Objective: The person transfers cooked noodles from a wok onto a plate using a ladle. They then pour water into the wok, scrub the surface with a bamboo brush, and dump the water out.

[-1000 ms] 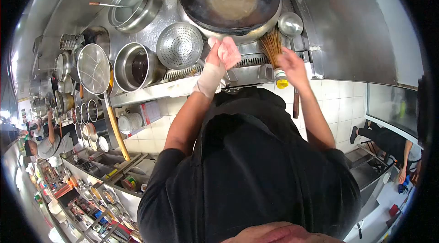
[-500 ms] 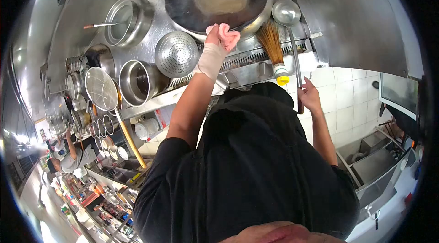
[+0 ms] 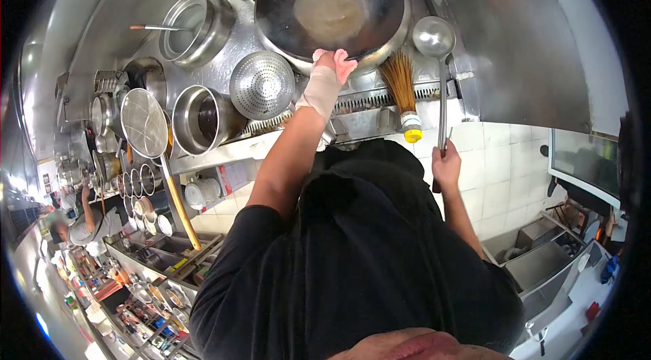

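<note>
Head camera gives me the steel stovetop [image 3: 242,29] as the biggest thing, with the wok [image 3: 279,17] seated towards its far edge, right of centre. The cloudy liquid [image 3: 331,13] pools inside amid steam; heating looks under way, and the wok has yet to be emptied. Right of it, the ladle [image 3: 434,36] has its bowl beside the wok, out of the liquid, its handle jutting past the near edge. On the wok's left I see the perforated strainer [image 3: 262,85], and nearer that edge, the bristle brush [image 3: 399,82]. My right hand [image 3: 446,169] is wrapped round the ladle's handle end; my left hand [image 3: 325,60] pinches the smallest piece, the pink cloth [image 3: 344,67], at the wok's near rim.
</note>
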A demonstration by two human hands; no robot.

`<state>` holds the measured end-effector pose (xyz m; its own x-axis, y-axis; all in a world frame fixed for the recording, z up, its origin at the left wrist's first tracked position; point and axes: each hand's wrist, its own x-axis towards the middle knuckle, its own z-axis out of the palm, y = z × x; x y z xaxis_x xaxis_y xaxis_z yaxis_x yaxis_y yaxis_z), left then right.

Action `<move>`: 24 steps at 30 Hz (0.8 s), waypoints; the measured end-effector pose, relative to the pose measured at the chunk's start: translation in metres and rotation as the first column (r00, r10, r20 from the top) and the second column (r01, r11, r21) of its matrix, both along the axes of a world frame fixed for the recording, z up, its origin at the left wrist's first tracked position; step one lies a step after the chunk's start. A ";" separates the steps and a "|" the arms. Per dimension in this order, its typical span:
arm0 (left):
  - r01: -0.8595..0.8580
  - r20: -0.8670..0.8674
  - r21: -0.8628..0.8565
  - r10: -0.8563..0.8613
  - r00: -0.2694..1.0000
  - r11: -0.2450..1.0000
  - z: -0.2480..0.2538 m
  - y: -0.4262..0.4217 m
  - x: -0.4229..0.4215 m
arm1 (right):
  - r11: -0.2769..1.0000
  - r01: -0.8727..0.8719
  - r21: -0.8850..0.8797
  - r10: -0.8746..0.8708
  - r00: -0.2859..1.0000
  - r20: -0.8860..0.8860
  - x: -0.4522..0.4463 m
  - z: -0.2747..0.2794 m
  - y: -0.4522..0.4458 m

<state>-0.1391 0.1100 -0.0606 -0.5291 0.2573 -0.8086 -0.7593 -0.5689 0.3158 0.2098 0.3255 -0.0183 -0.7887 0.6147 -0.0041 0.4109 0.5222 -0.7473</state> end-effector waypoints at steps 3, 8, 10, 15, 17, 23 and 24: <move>0.009 -0.165 0.061 0.001 0.986 0.998 0.003 -0.010 0.015 | 0.920 0.128 -0.370 -0.121 0.992 0.044 0.003 -0.017 0.012; 0.080 -0.282 -0.148 -0.120 0.952 0.986 0.021 -0.013 0.026 | 0.978 0.065 -0.200 -0.081 0.994 -0.070 -0.036 -0.003 0.024; -0.059 -0.338 -0.151 0.005 0.941 0.987 0.049 -0.007 0.047 | 0.987 0.011 -0.163 -0.043 0.980 -0.196 -0.070 0.011 0.033; -0.044 -0.450 -0.152 -0.030 0.893 0.987 0.039 -0.020 0.061 | 0.829 -0.337 -0.446 0.207 0.926 -0.314 -0.190 0.085 0.054; -0.030 -0.434 -0.145 -0.036 0.900 0.989 0.050 -0.021 0.070 | 0.886 -0.313 -0.341 0.235 0.939 -0.250 -0.231 0.116 0.042; -0.051 -0.401 -0.140 -0.010 0.916 0.989 0.004 -0.033 0.061 | 0.808 -0.527 -0.262 0.499 0.850 -0.171 -0.339 0.150 0.040; -0.061 -0.405 -0.134 0.001 0.914 0.989 0.009 -0.034 0.061 | 0.782 -0.561 -0.271 0.537 0.828 -0.163 -0.348 0.155 0.039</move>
